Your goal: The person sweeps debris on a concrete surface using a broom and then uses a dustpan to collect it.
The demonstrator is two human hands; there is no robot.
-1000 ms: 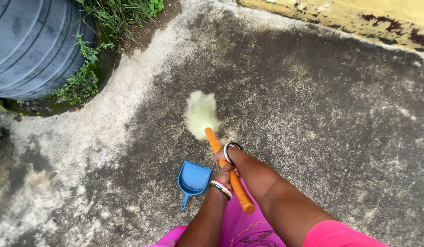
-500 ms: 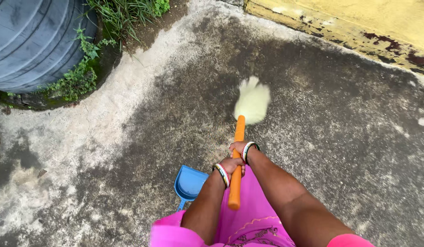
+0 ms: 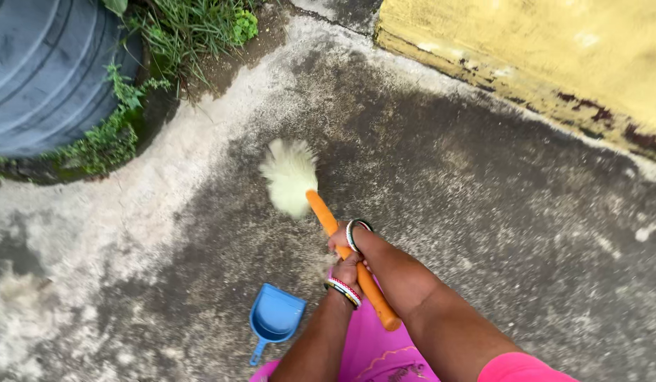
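Orange broom (image 3: 321, 219) mid-slab; wall (image 3: 540, 64), tank (image 3: 45, 71) probably clear.

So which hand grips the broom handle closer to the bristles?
The right hand, nearer the pale bristles; the left hand grips the orange handle lower down.

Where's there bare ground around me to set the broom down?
Widest bare concrete lies right of the broom, between the yellow wall and your right hand. Another patch lies left of the blue dustpan, below the weeds. Crowded near the dark tank and by your left hand.
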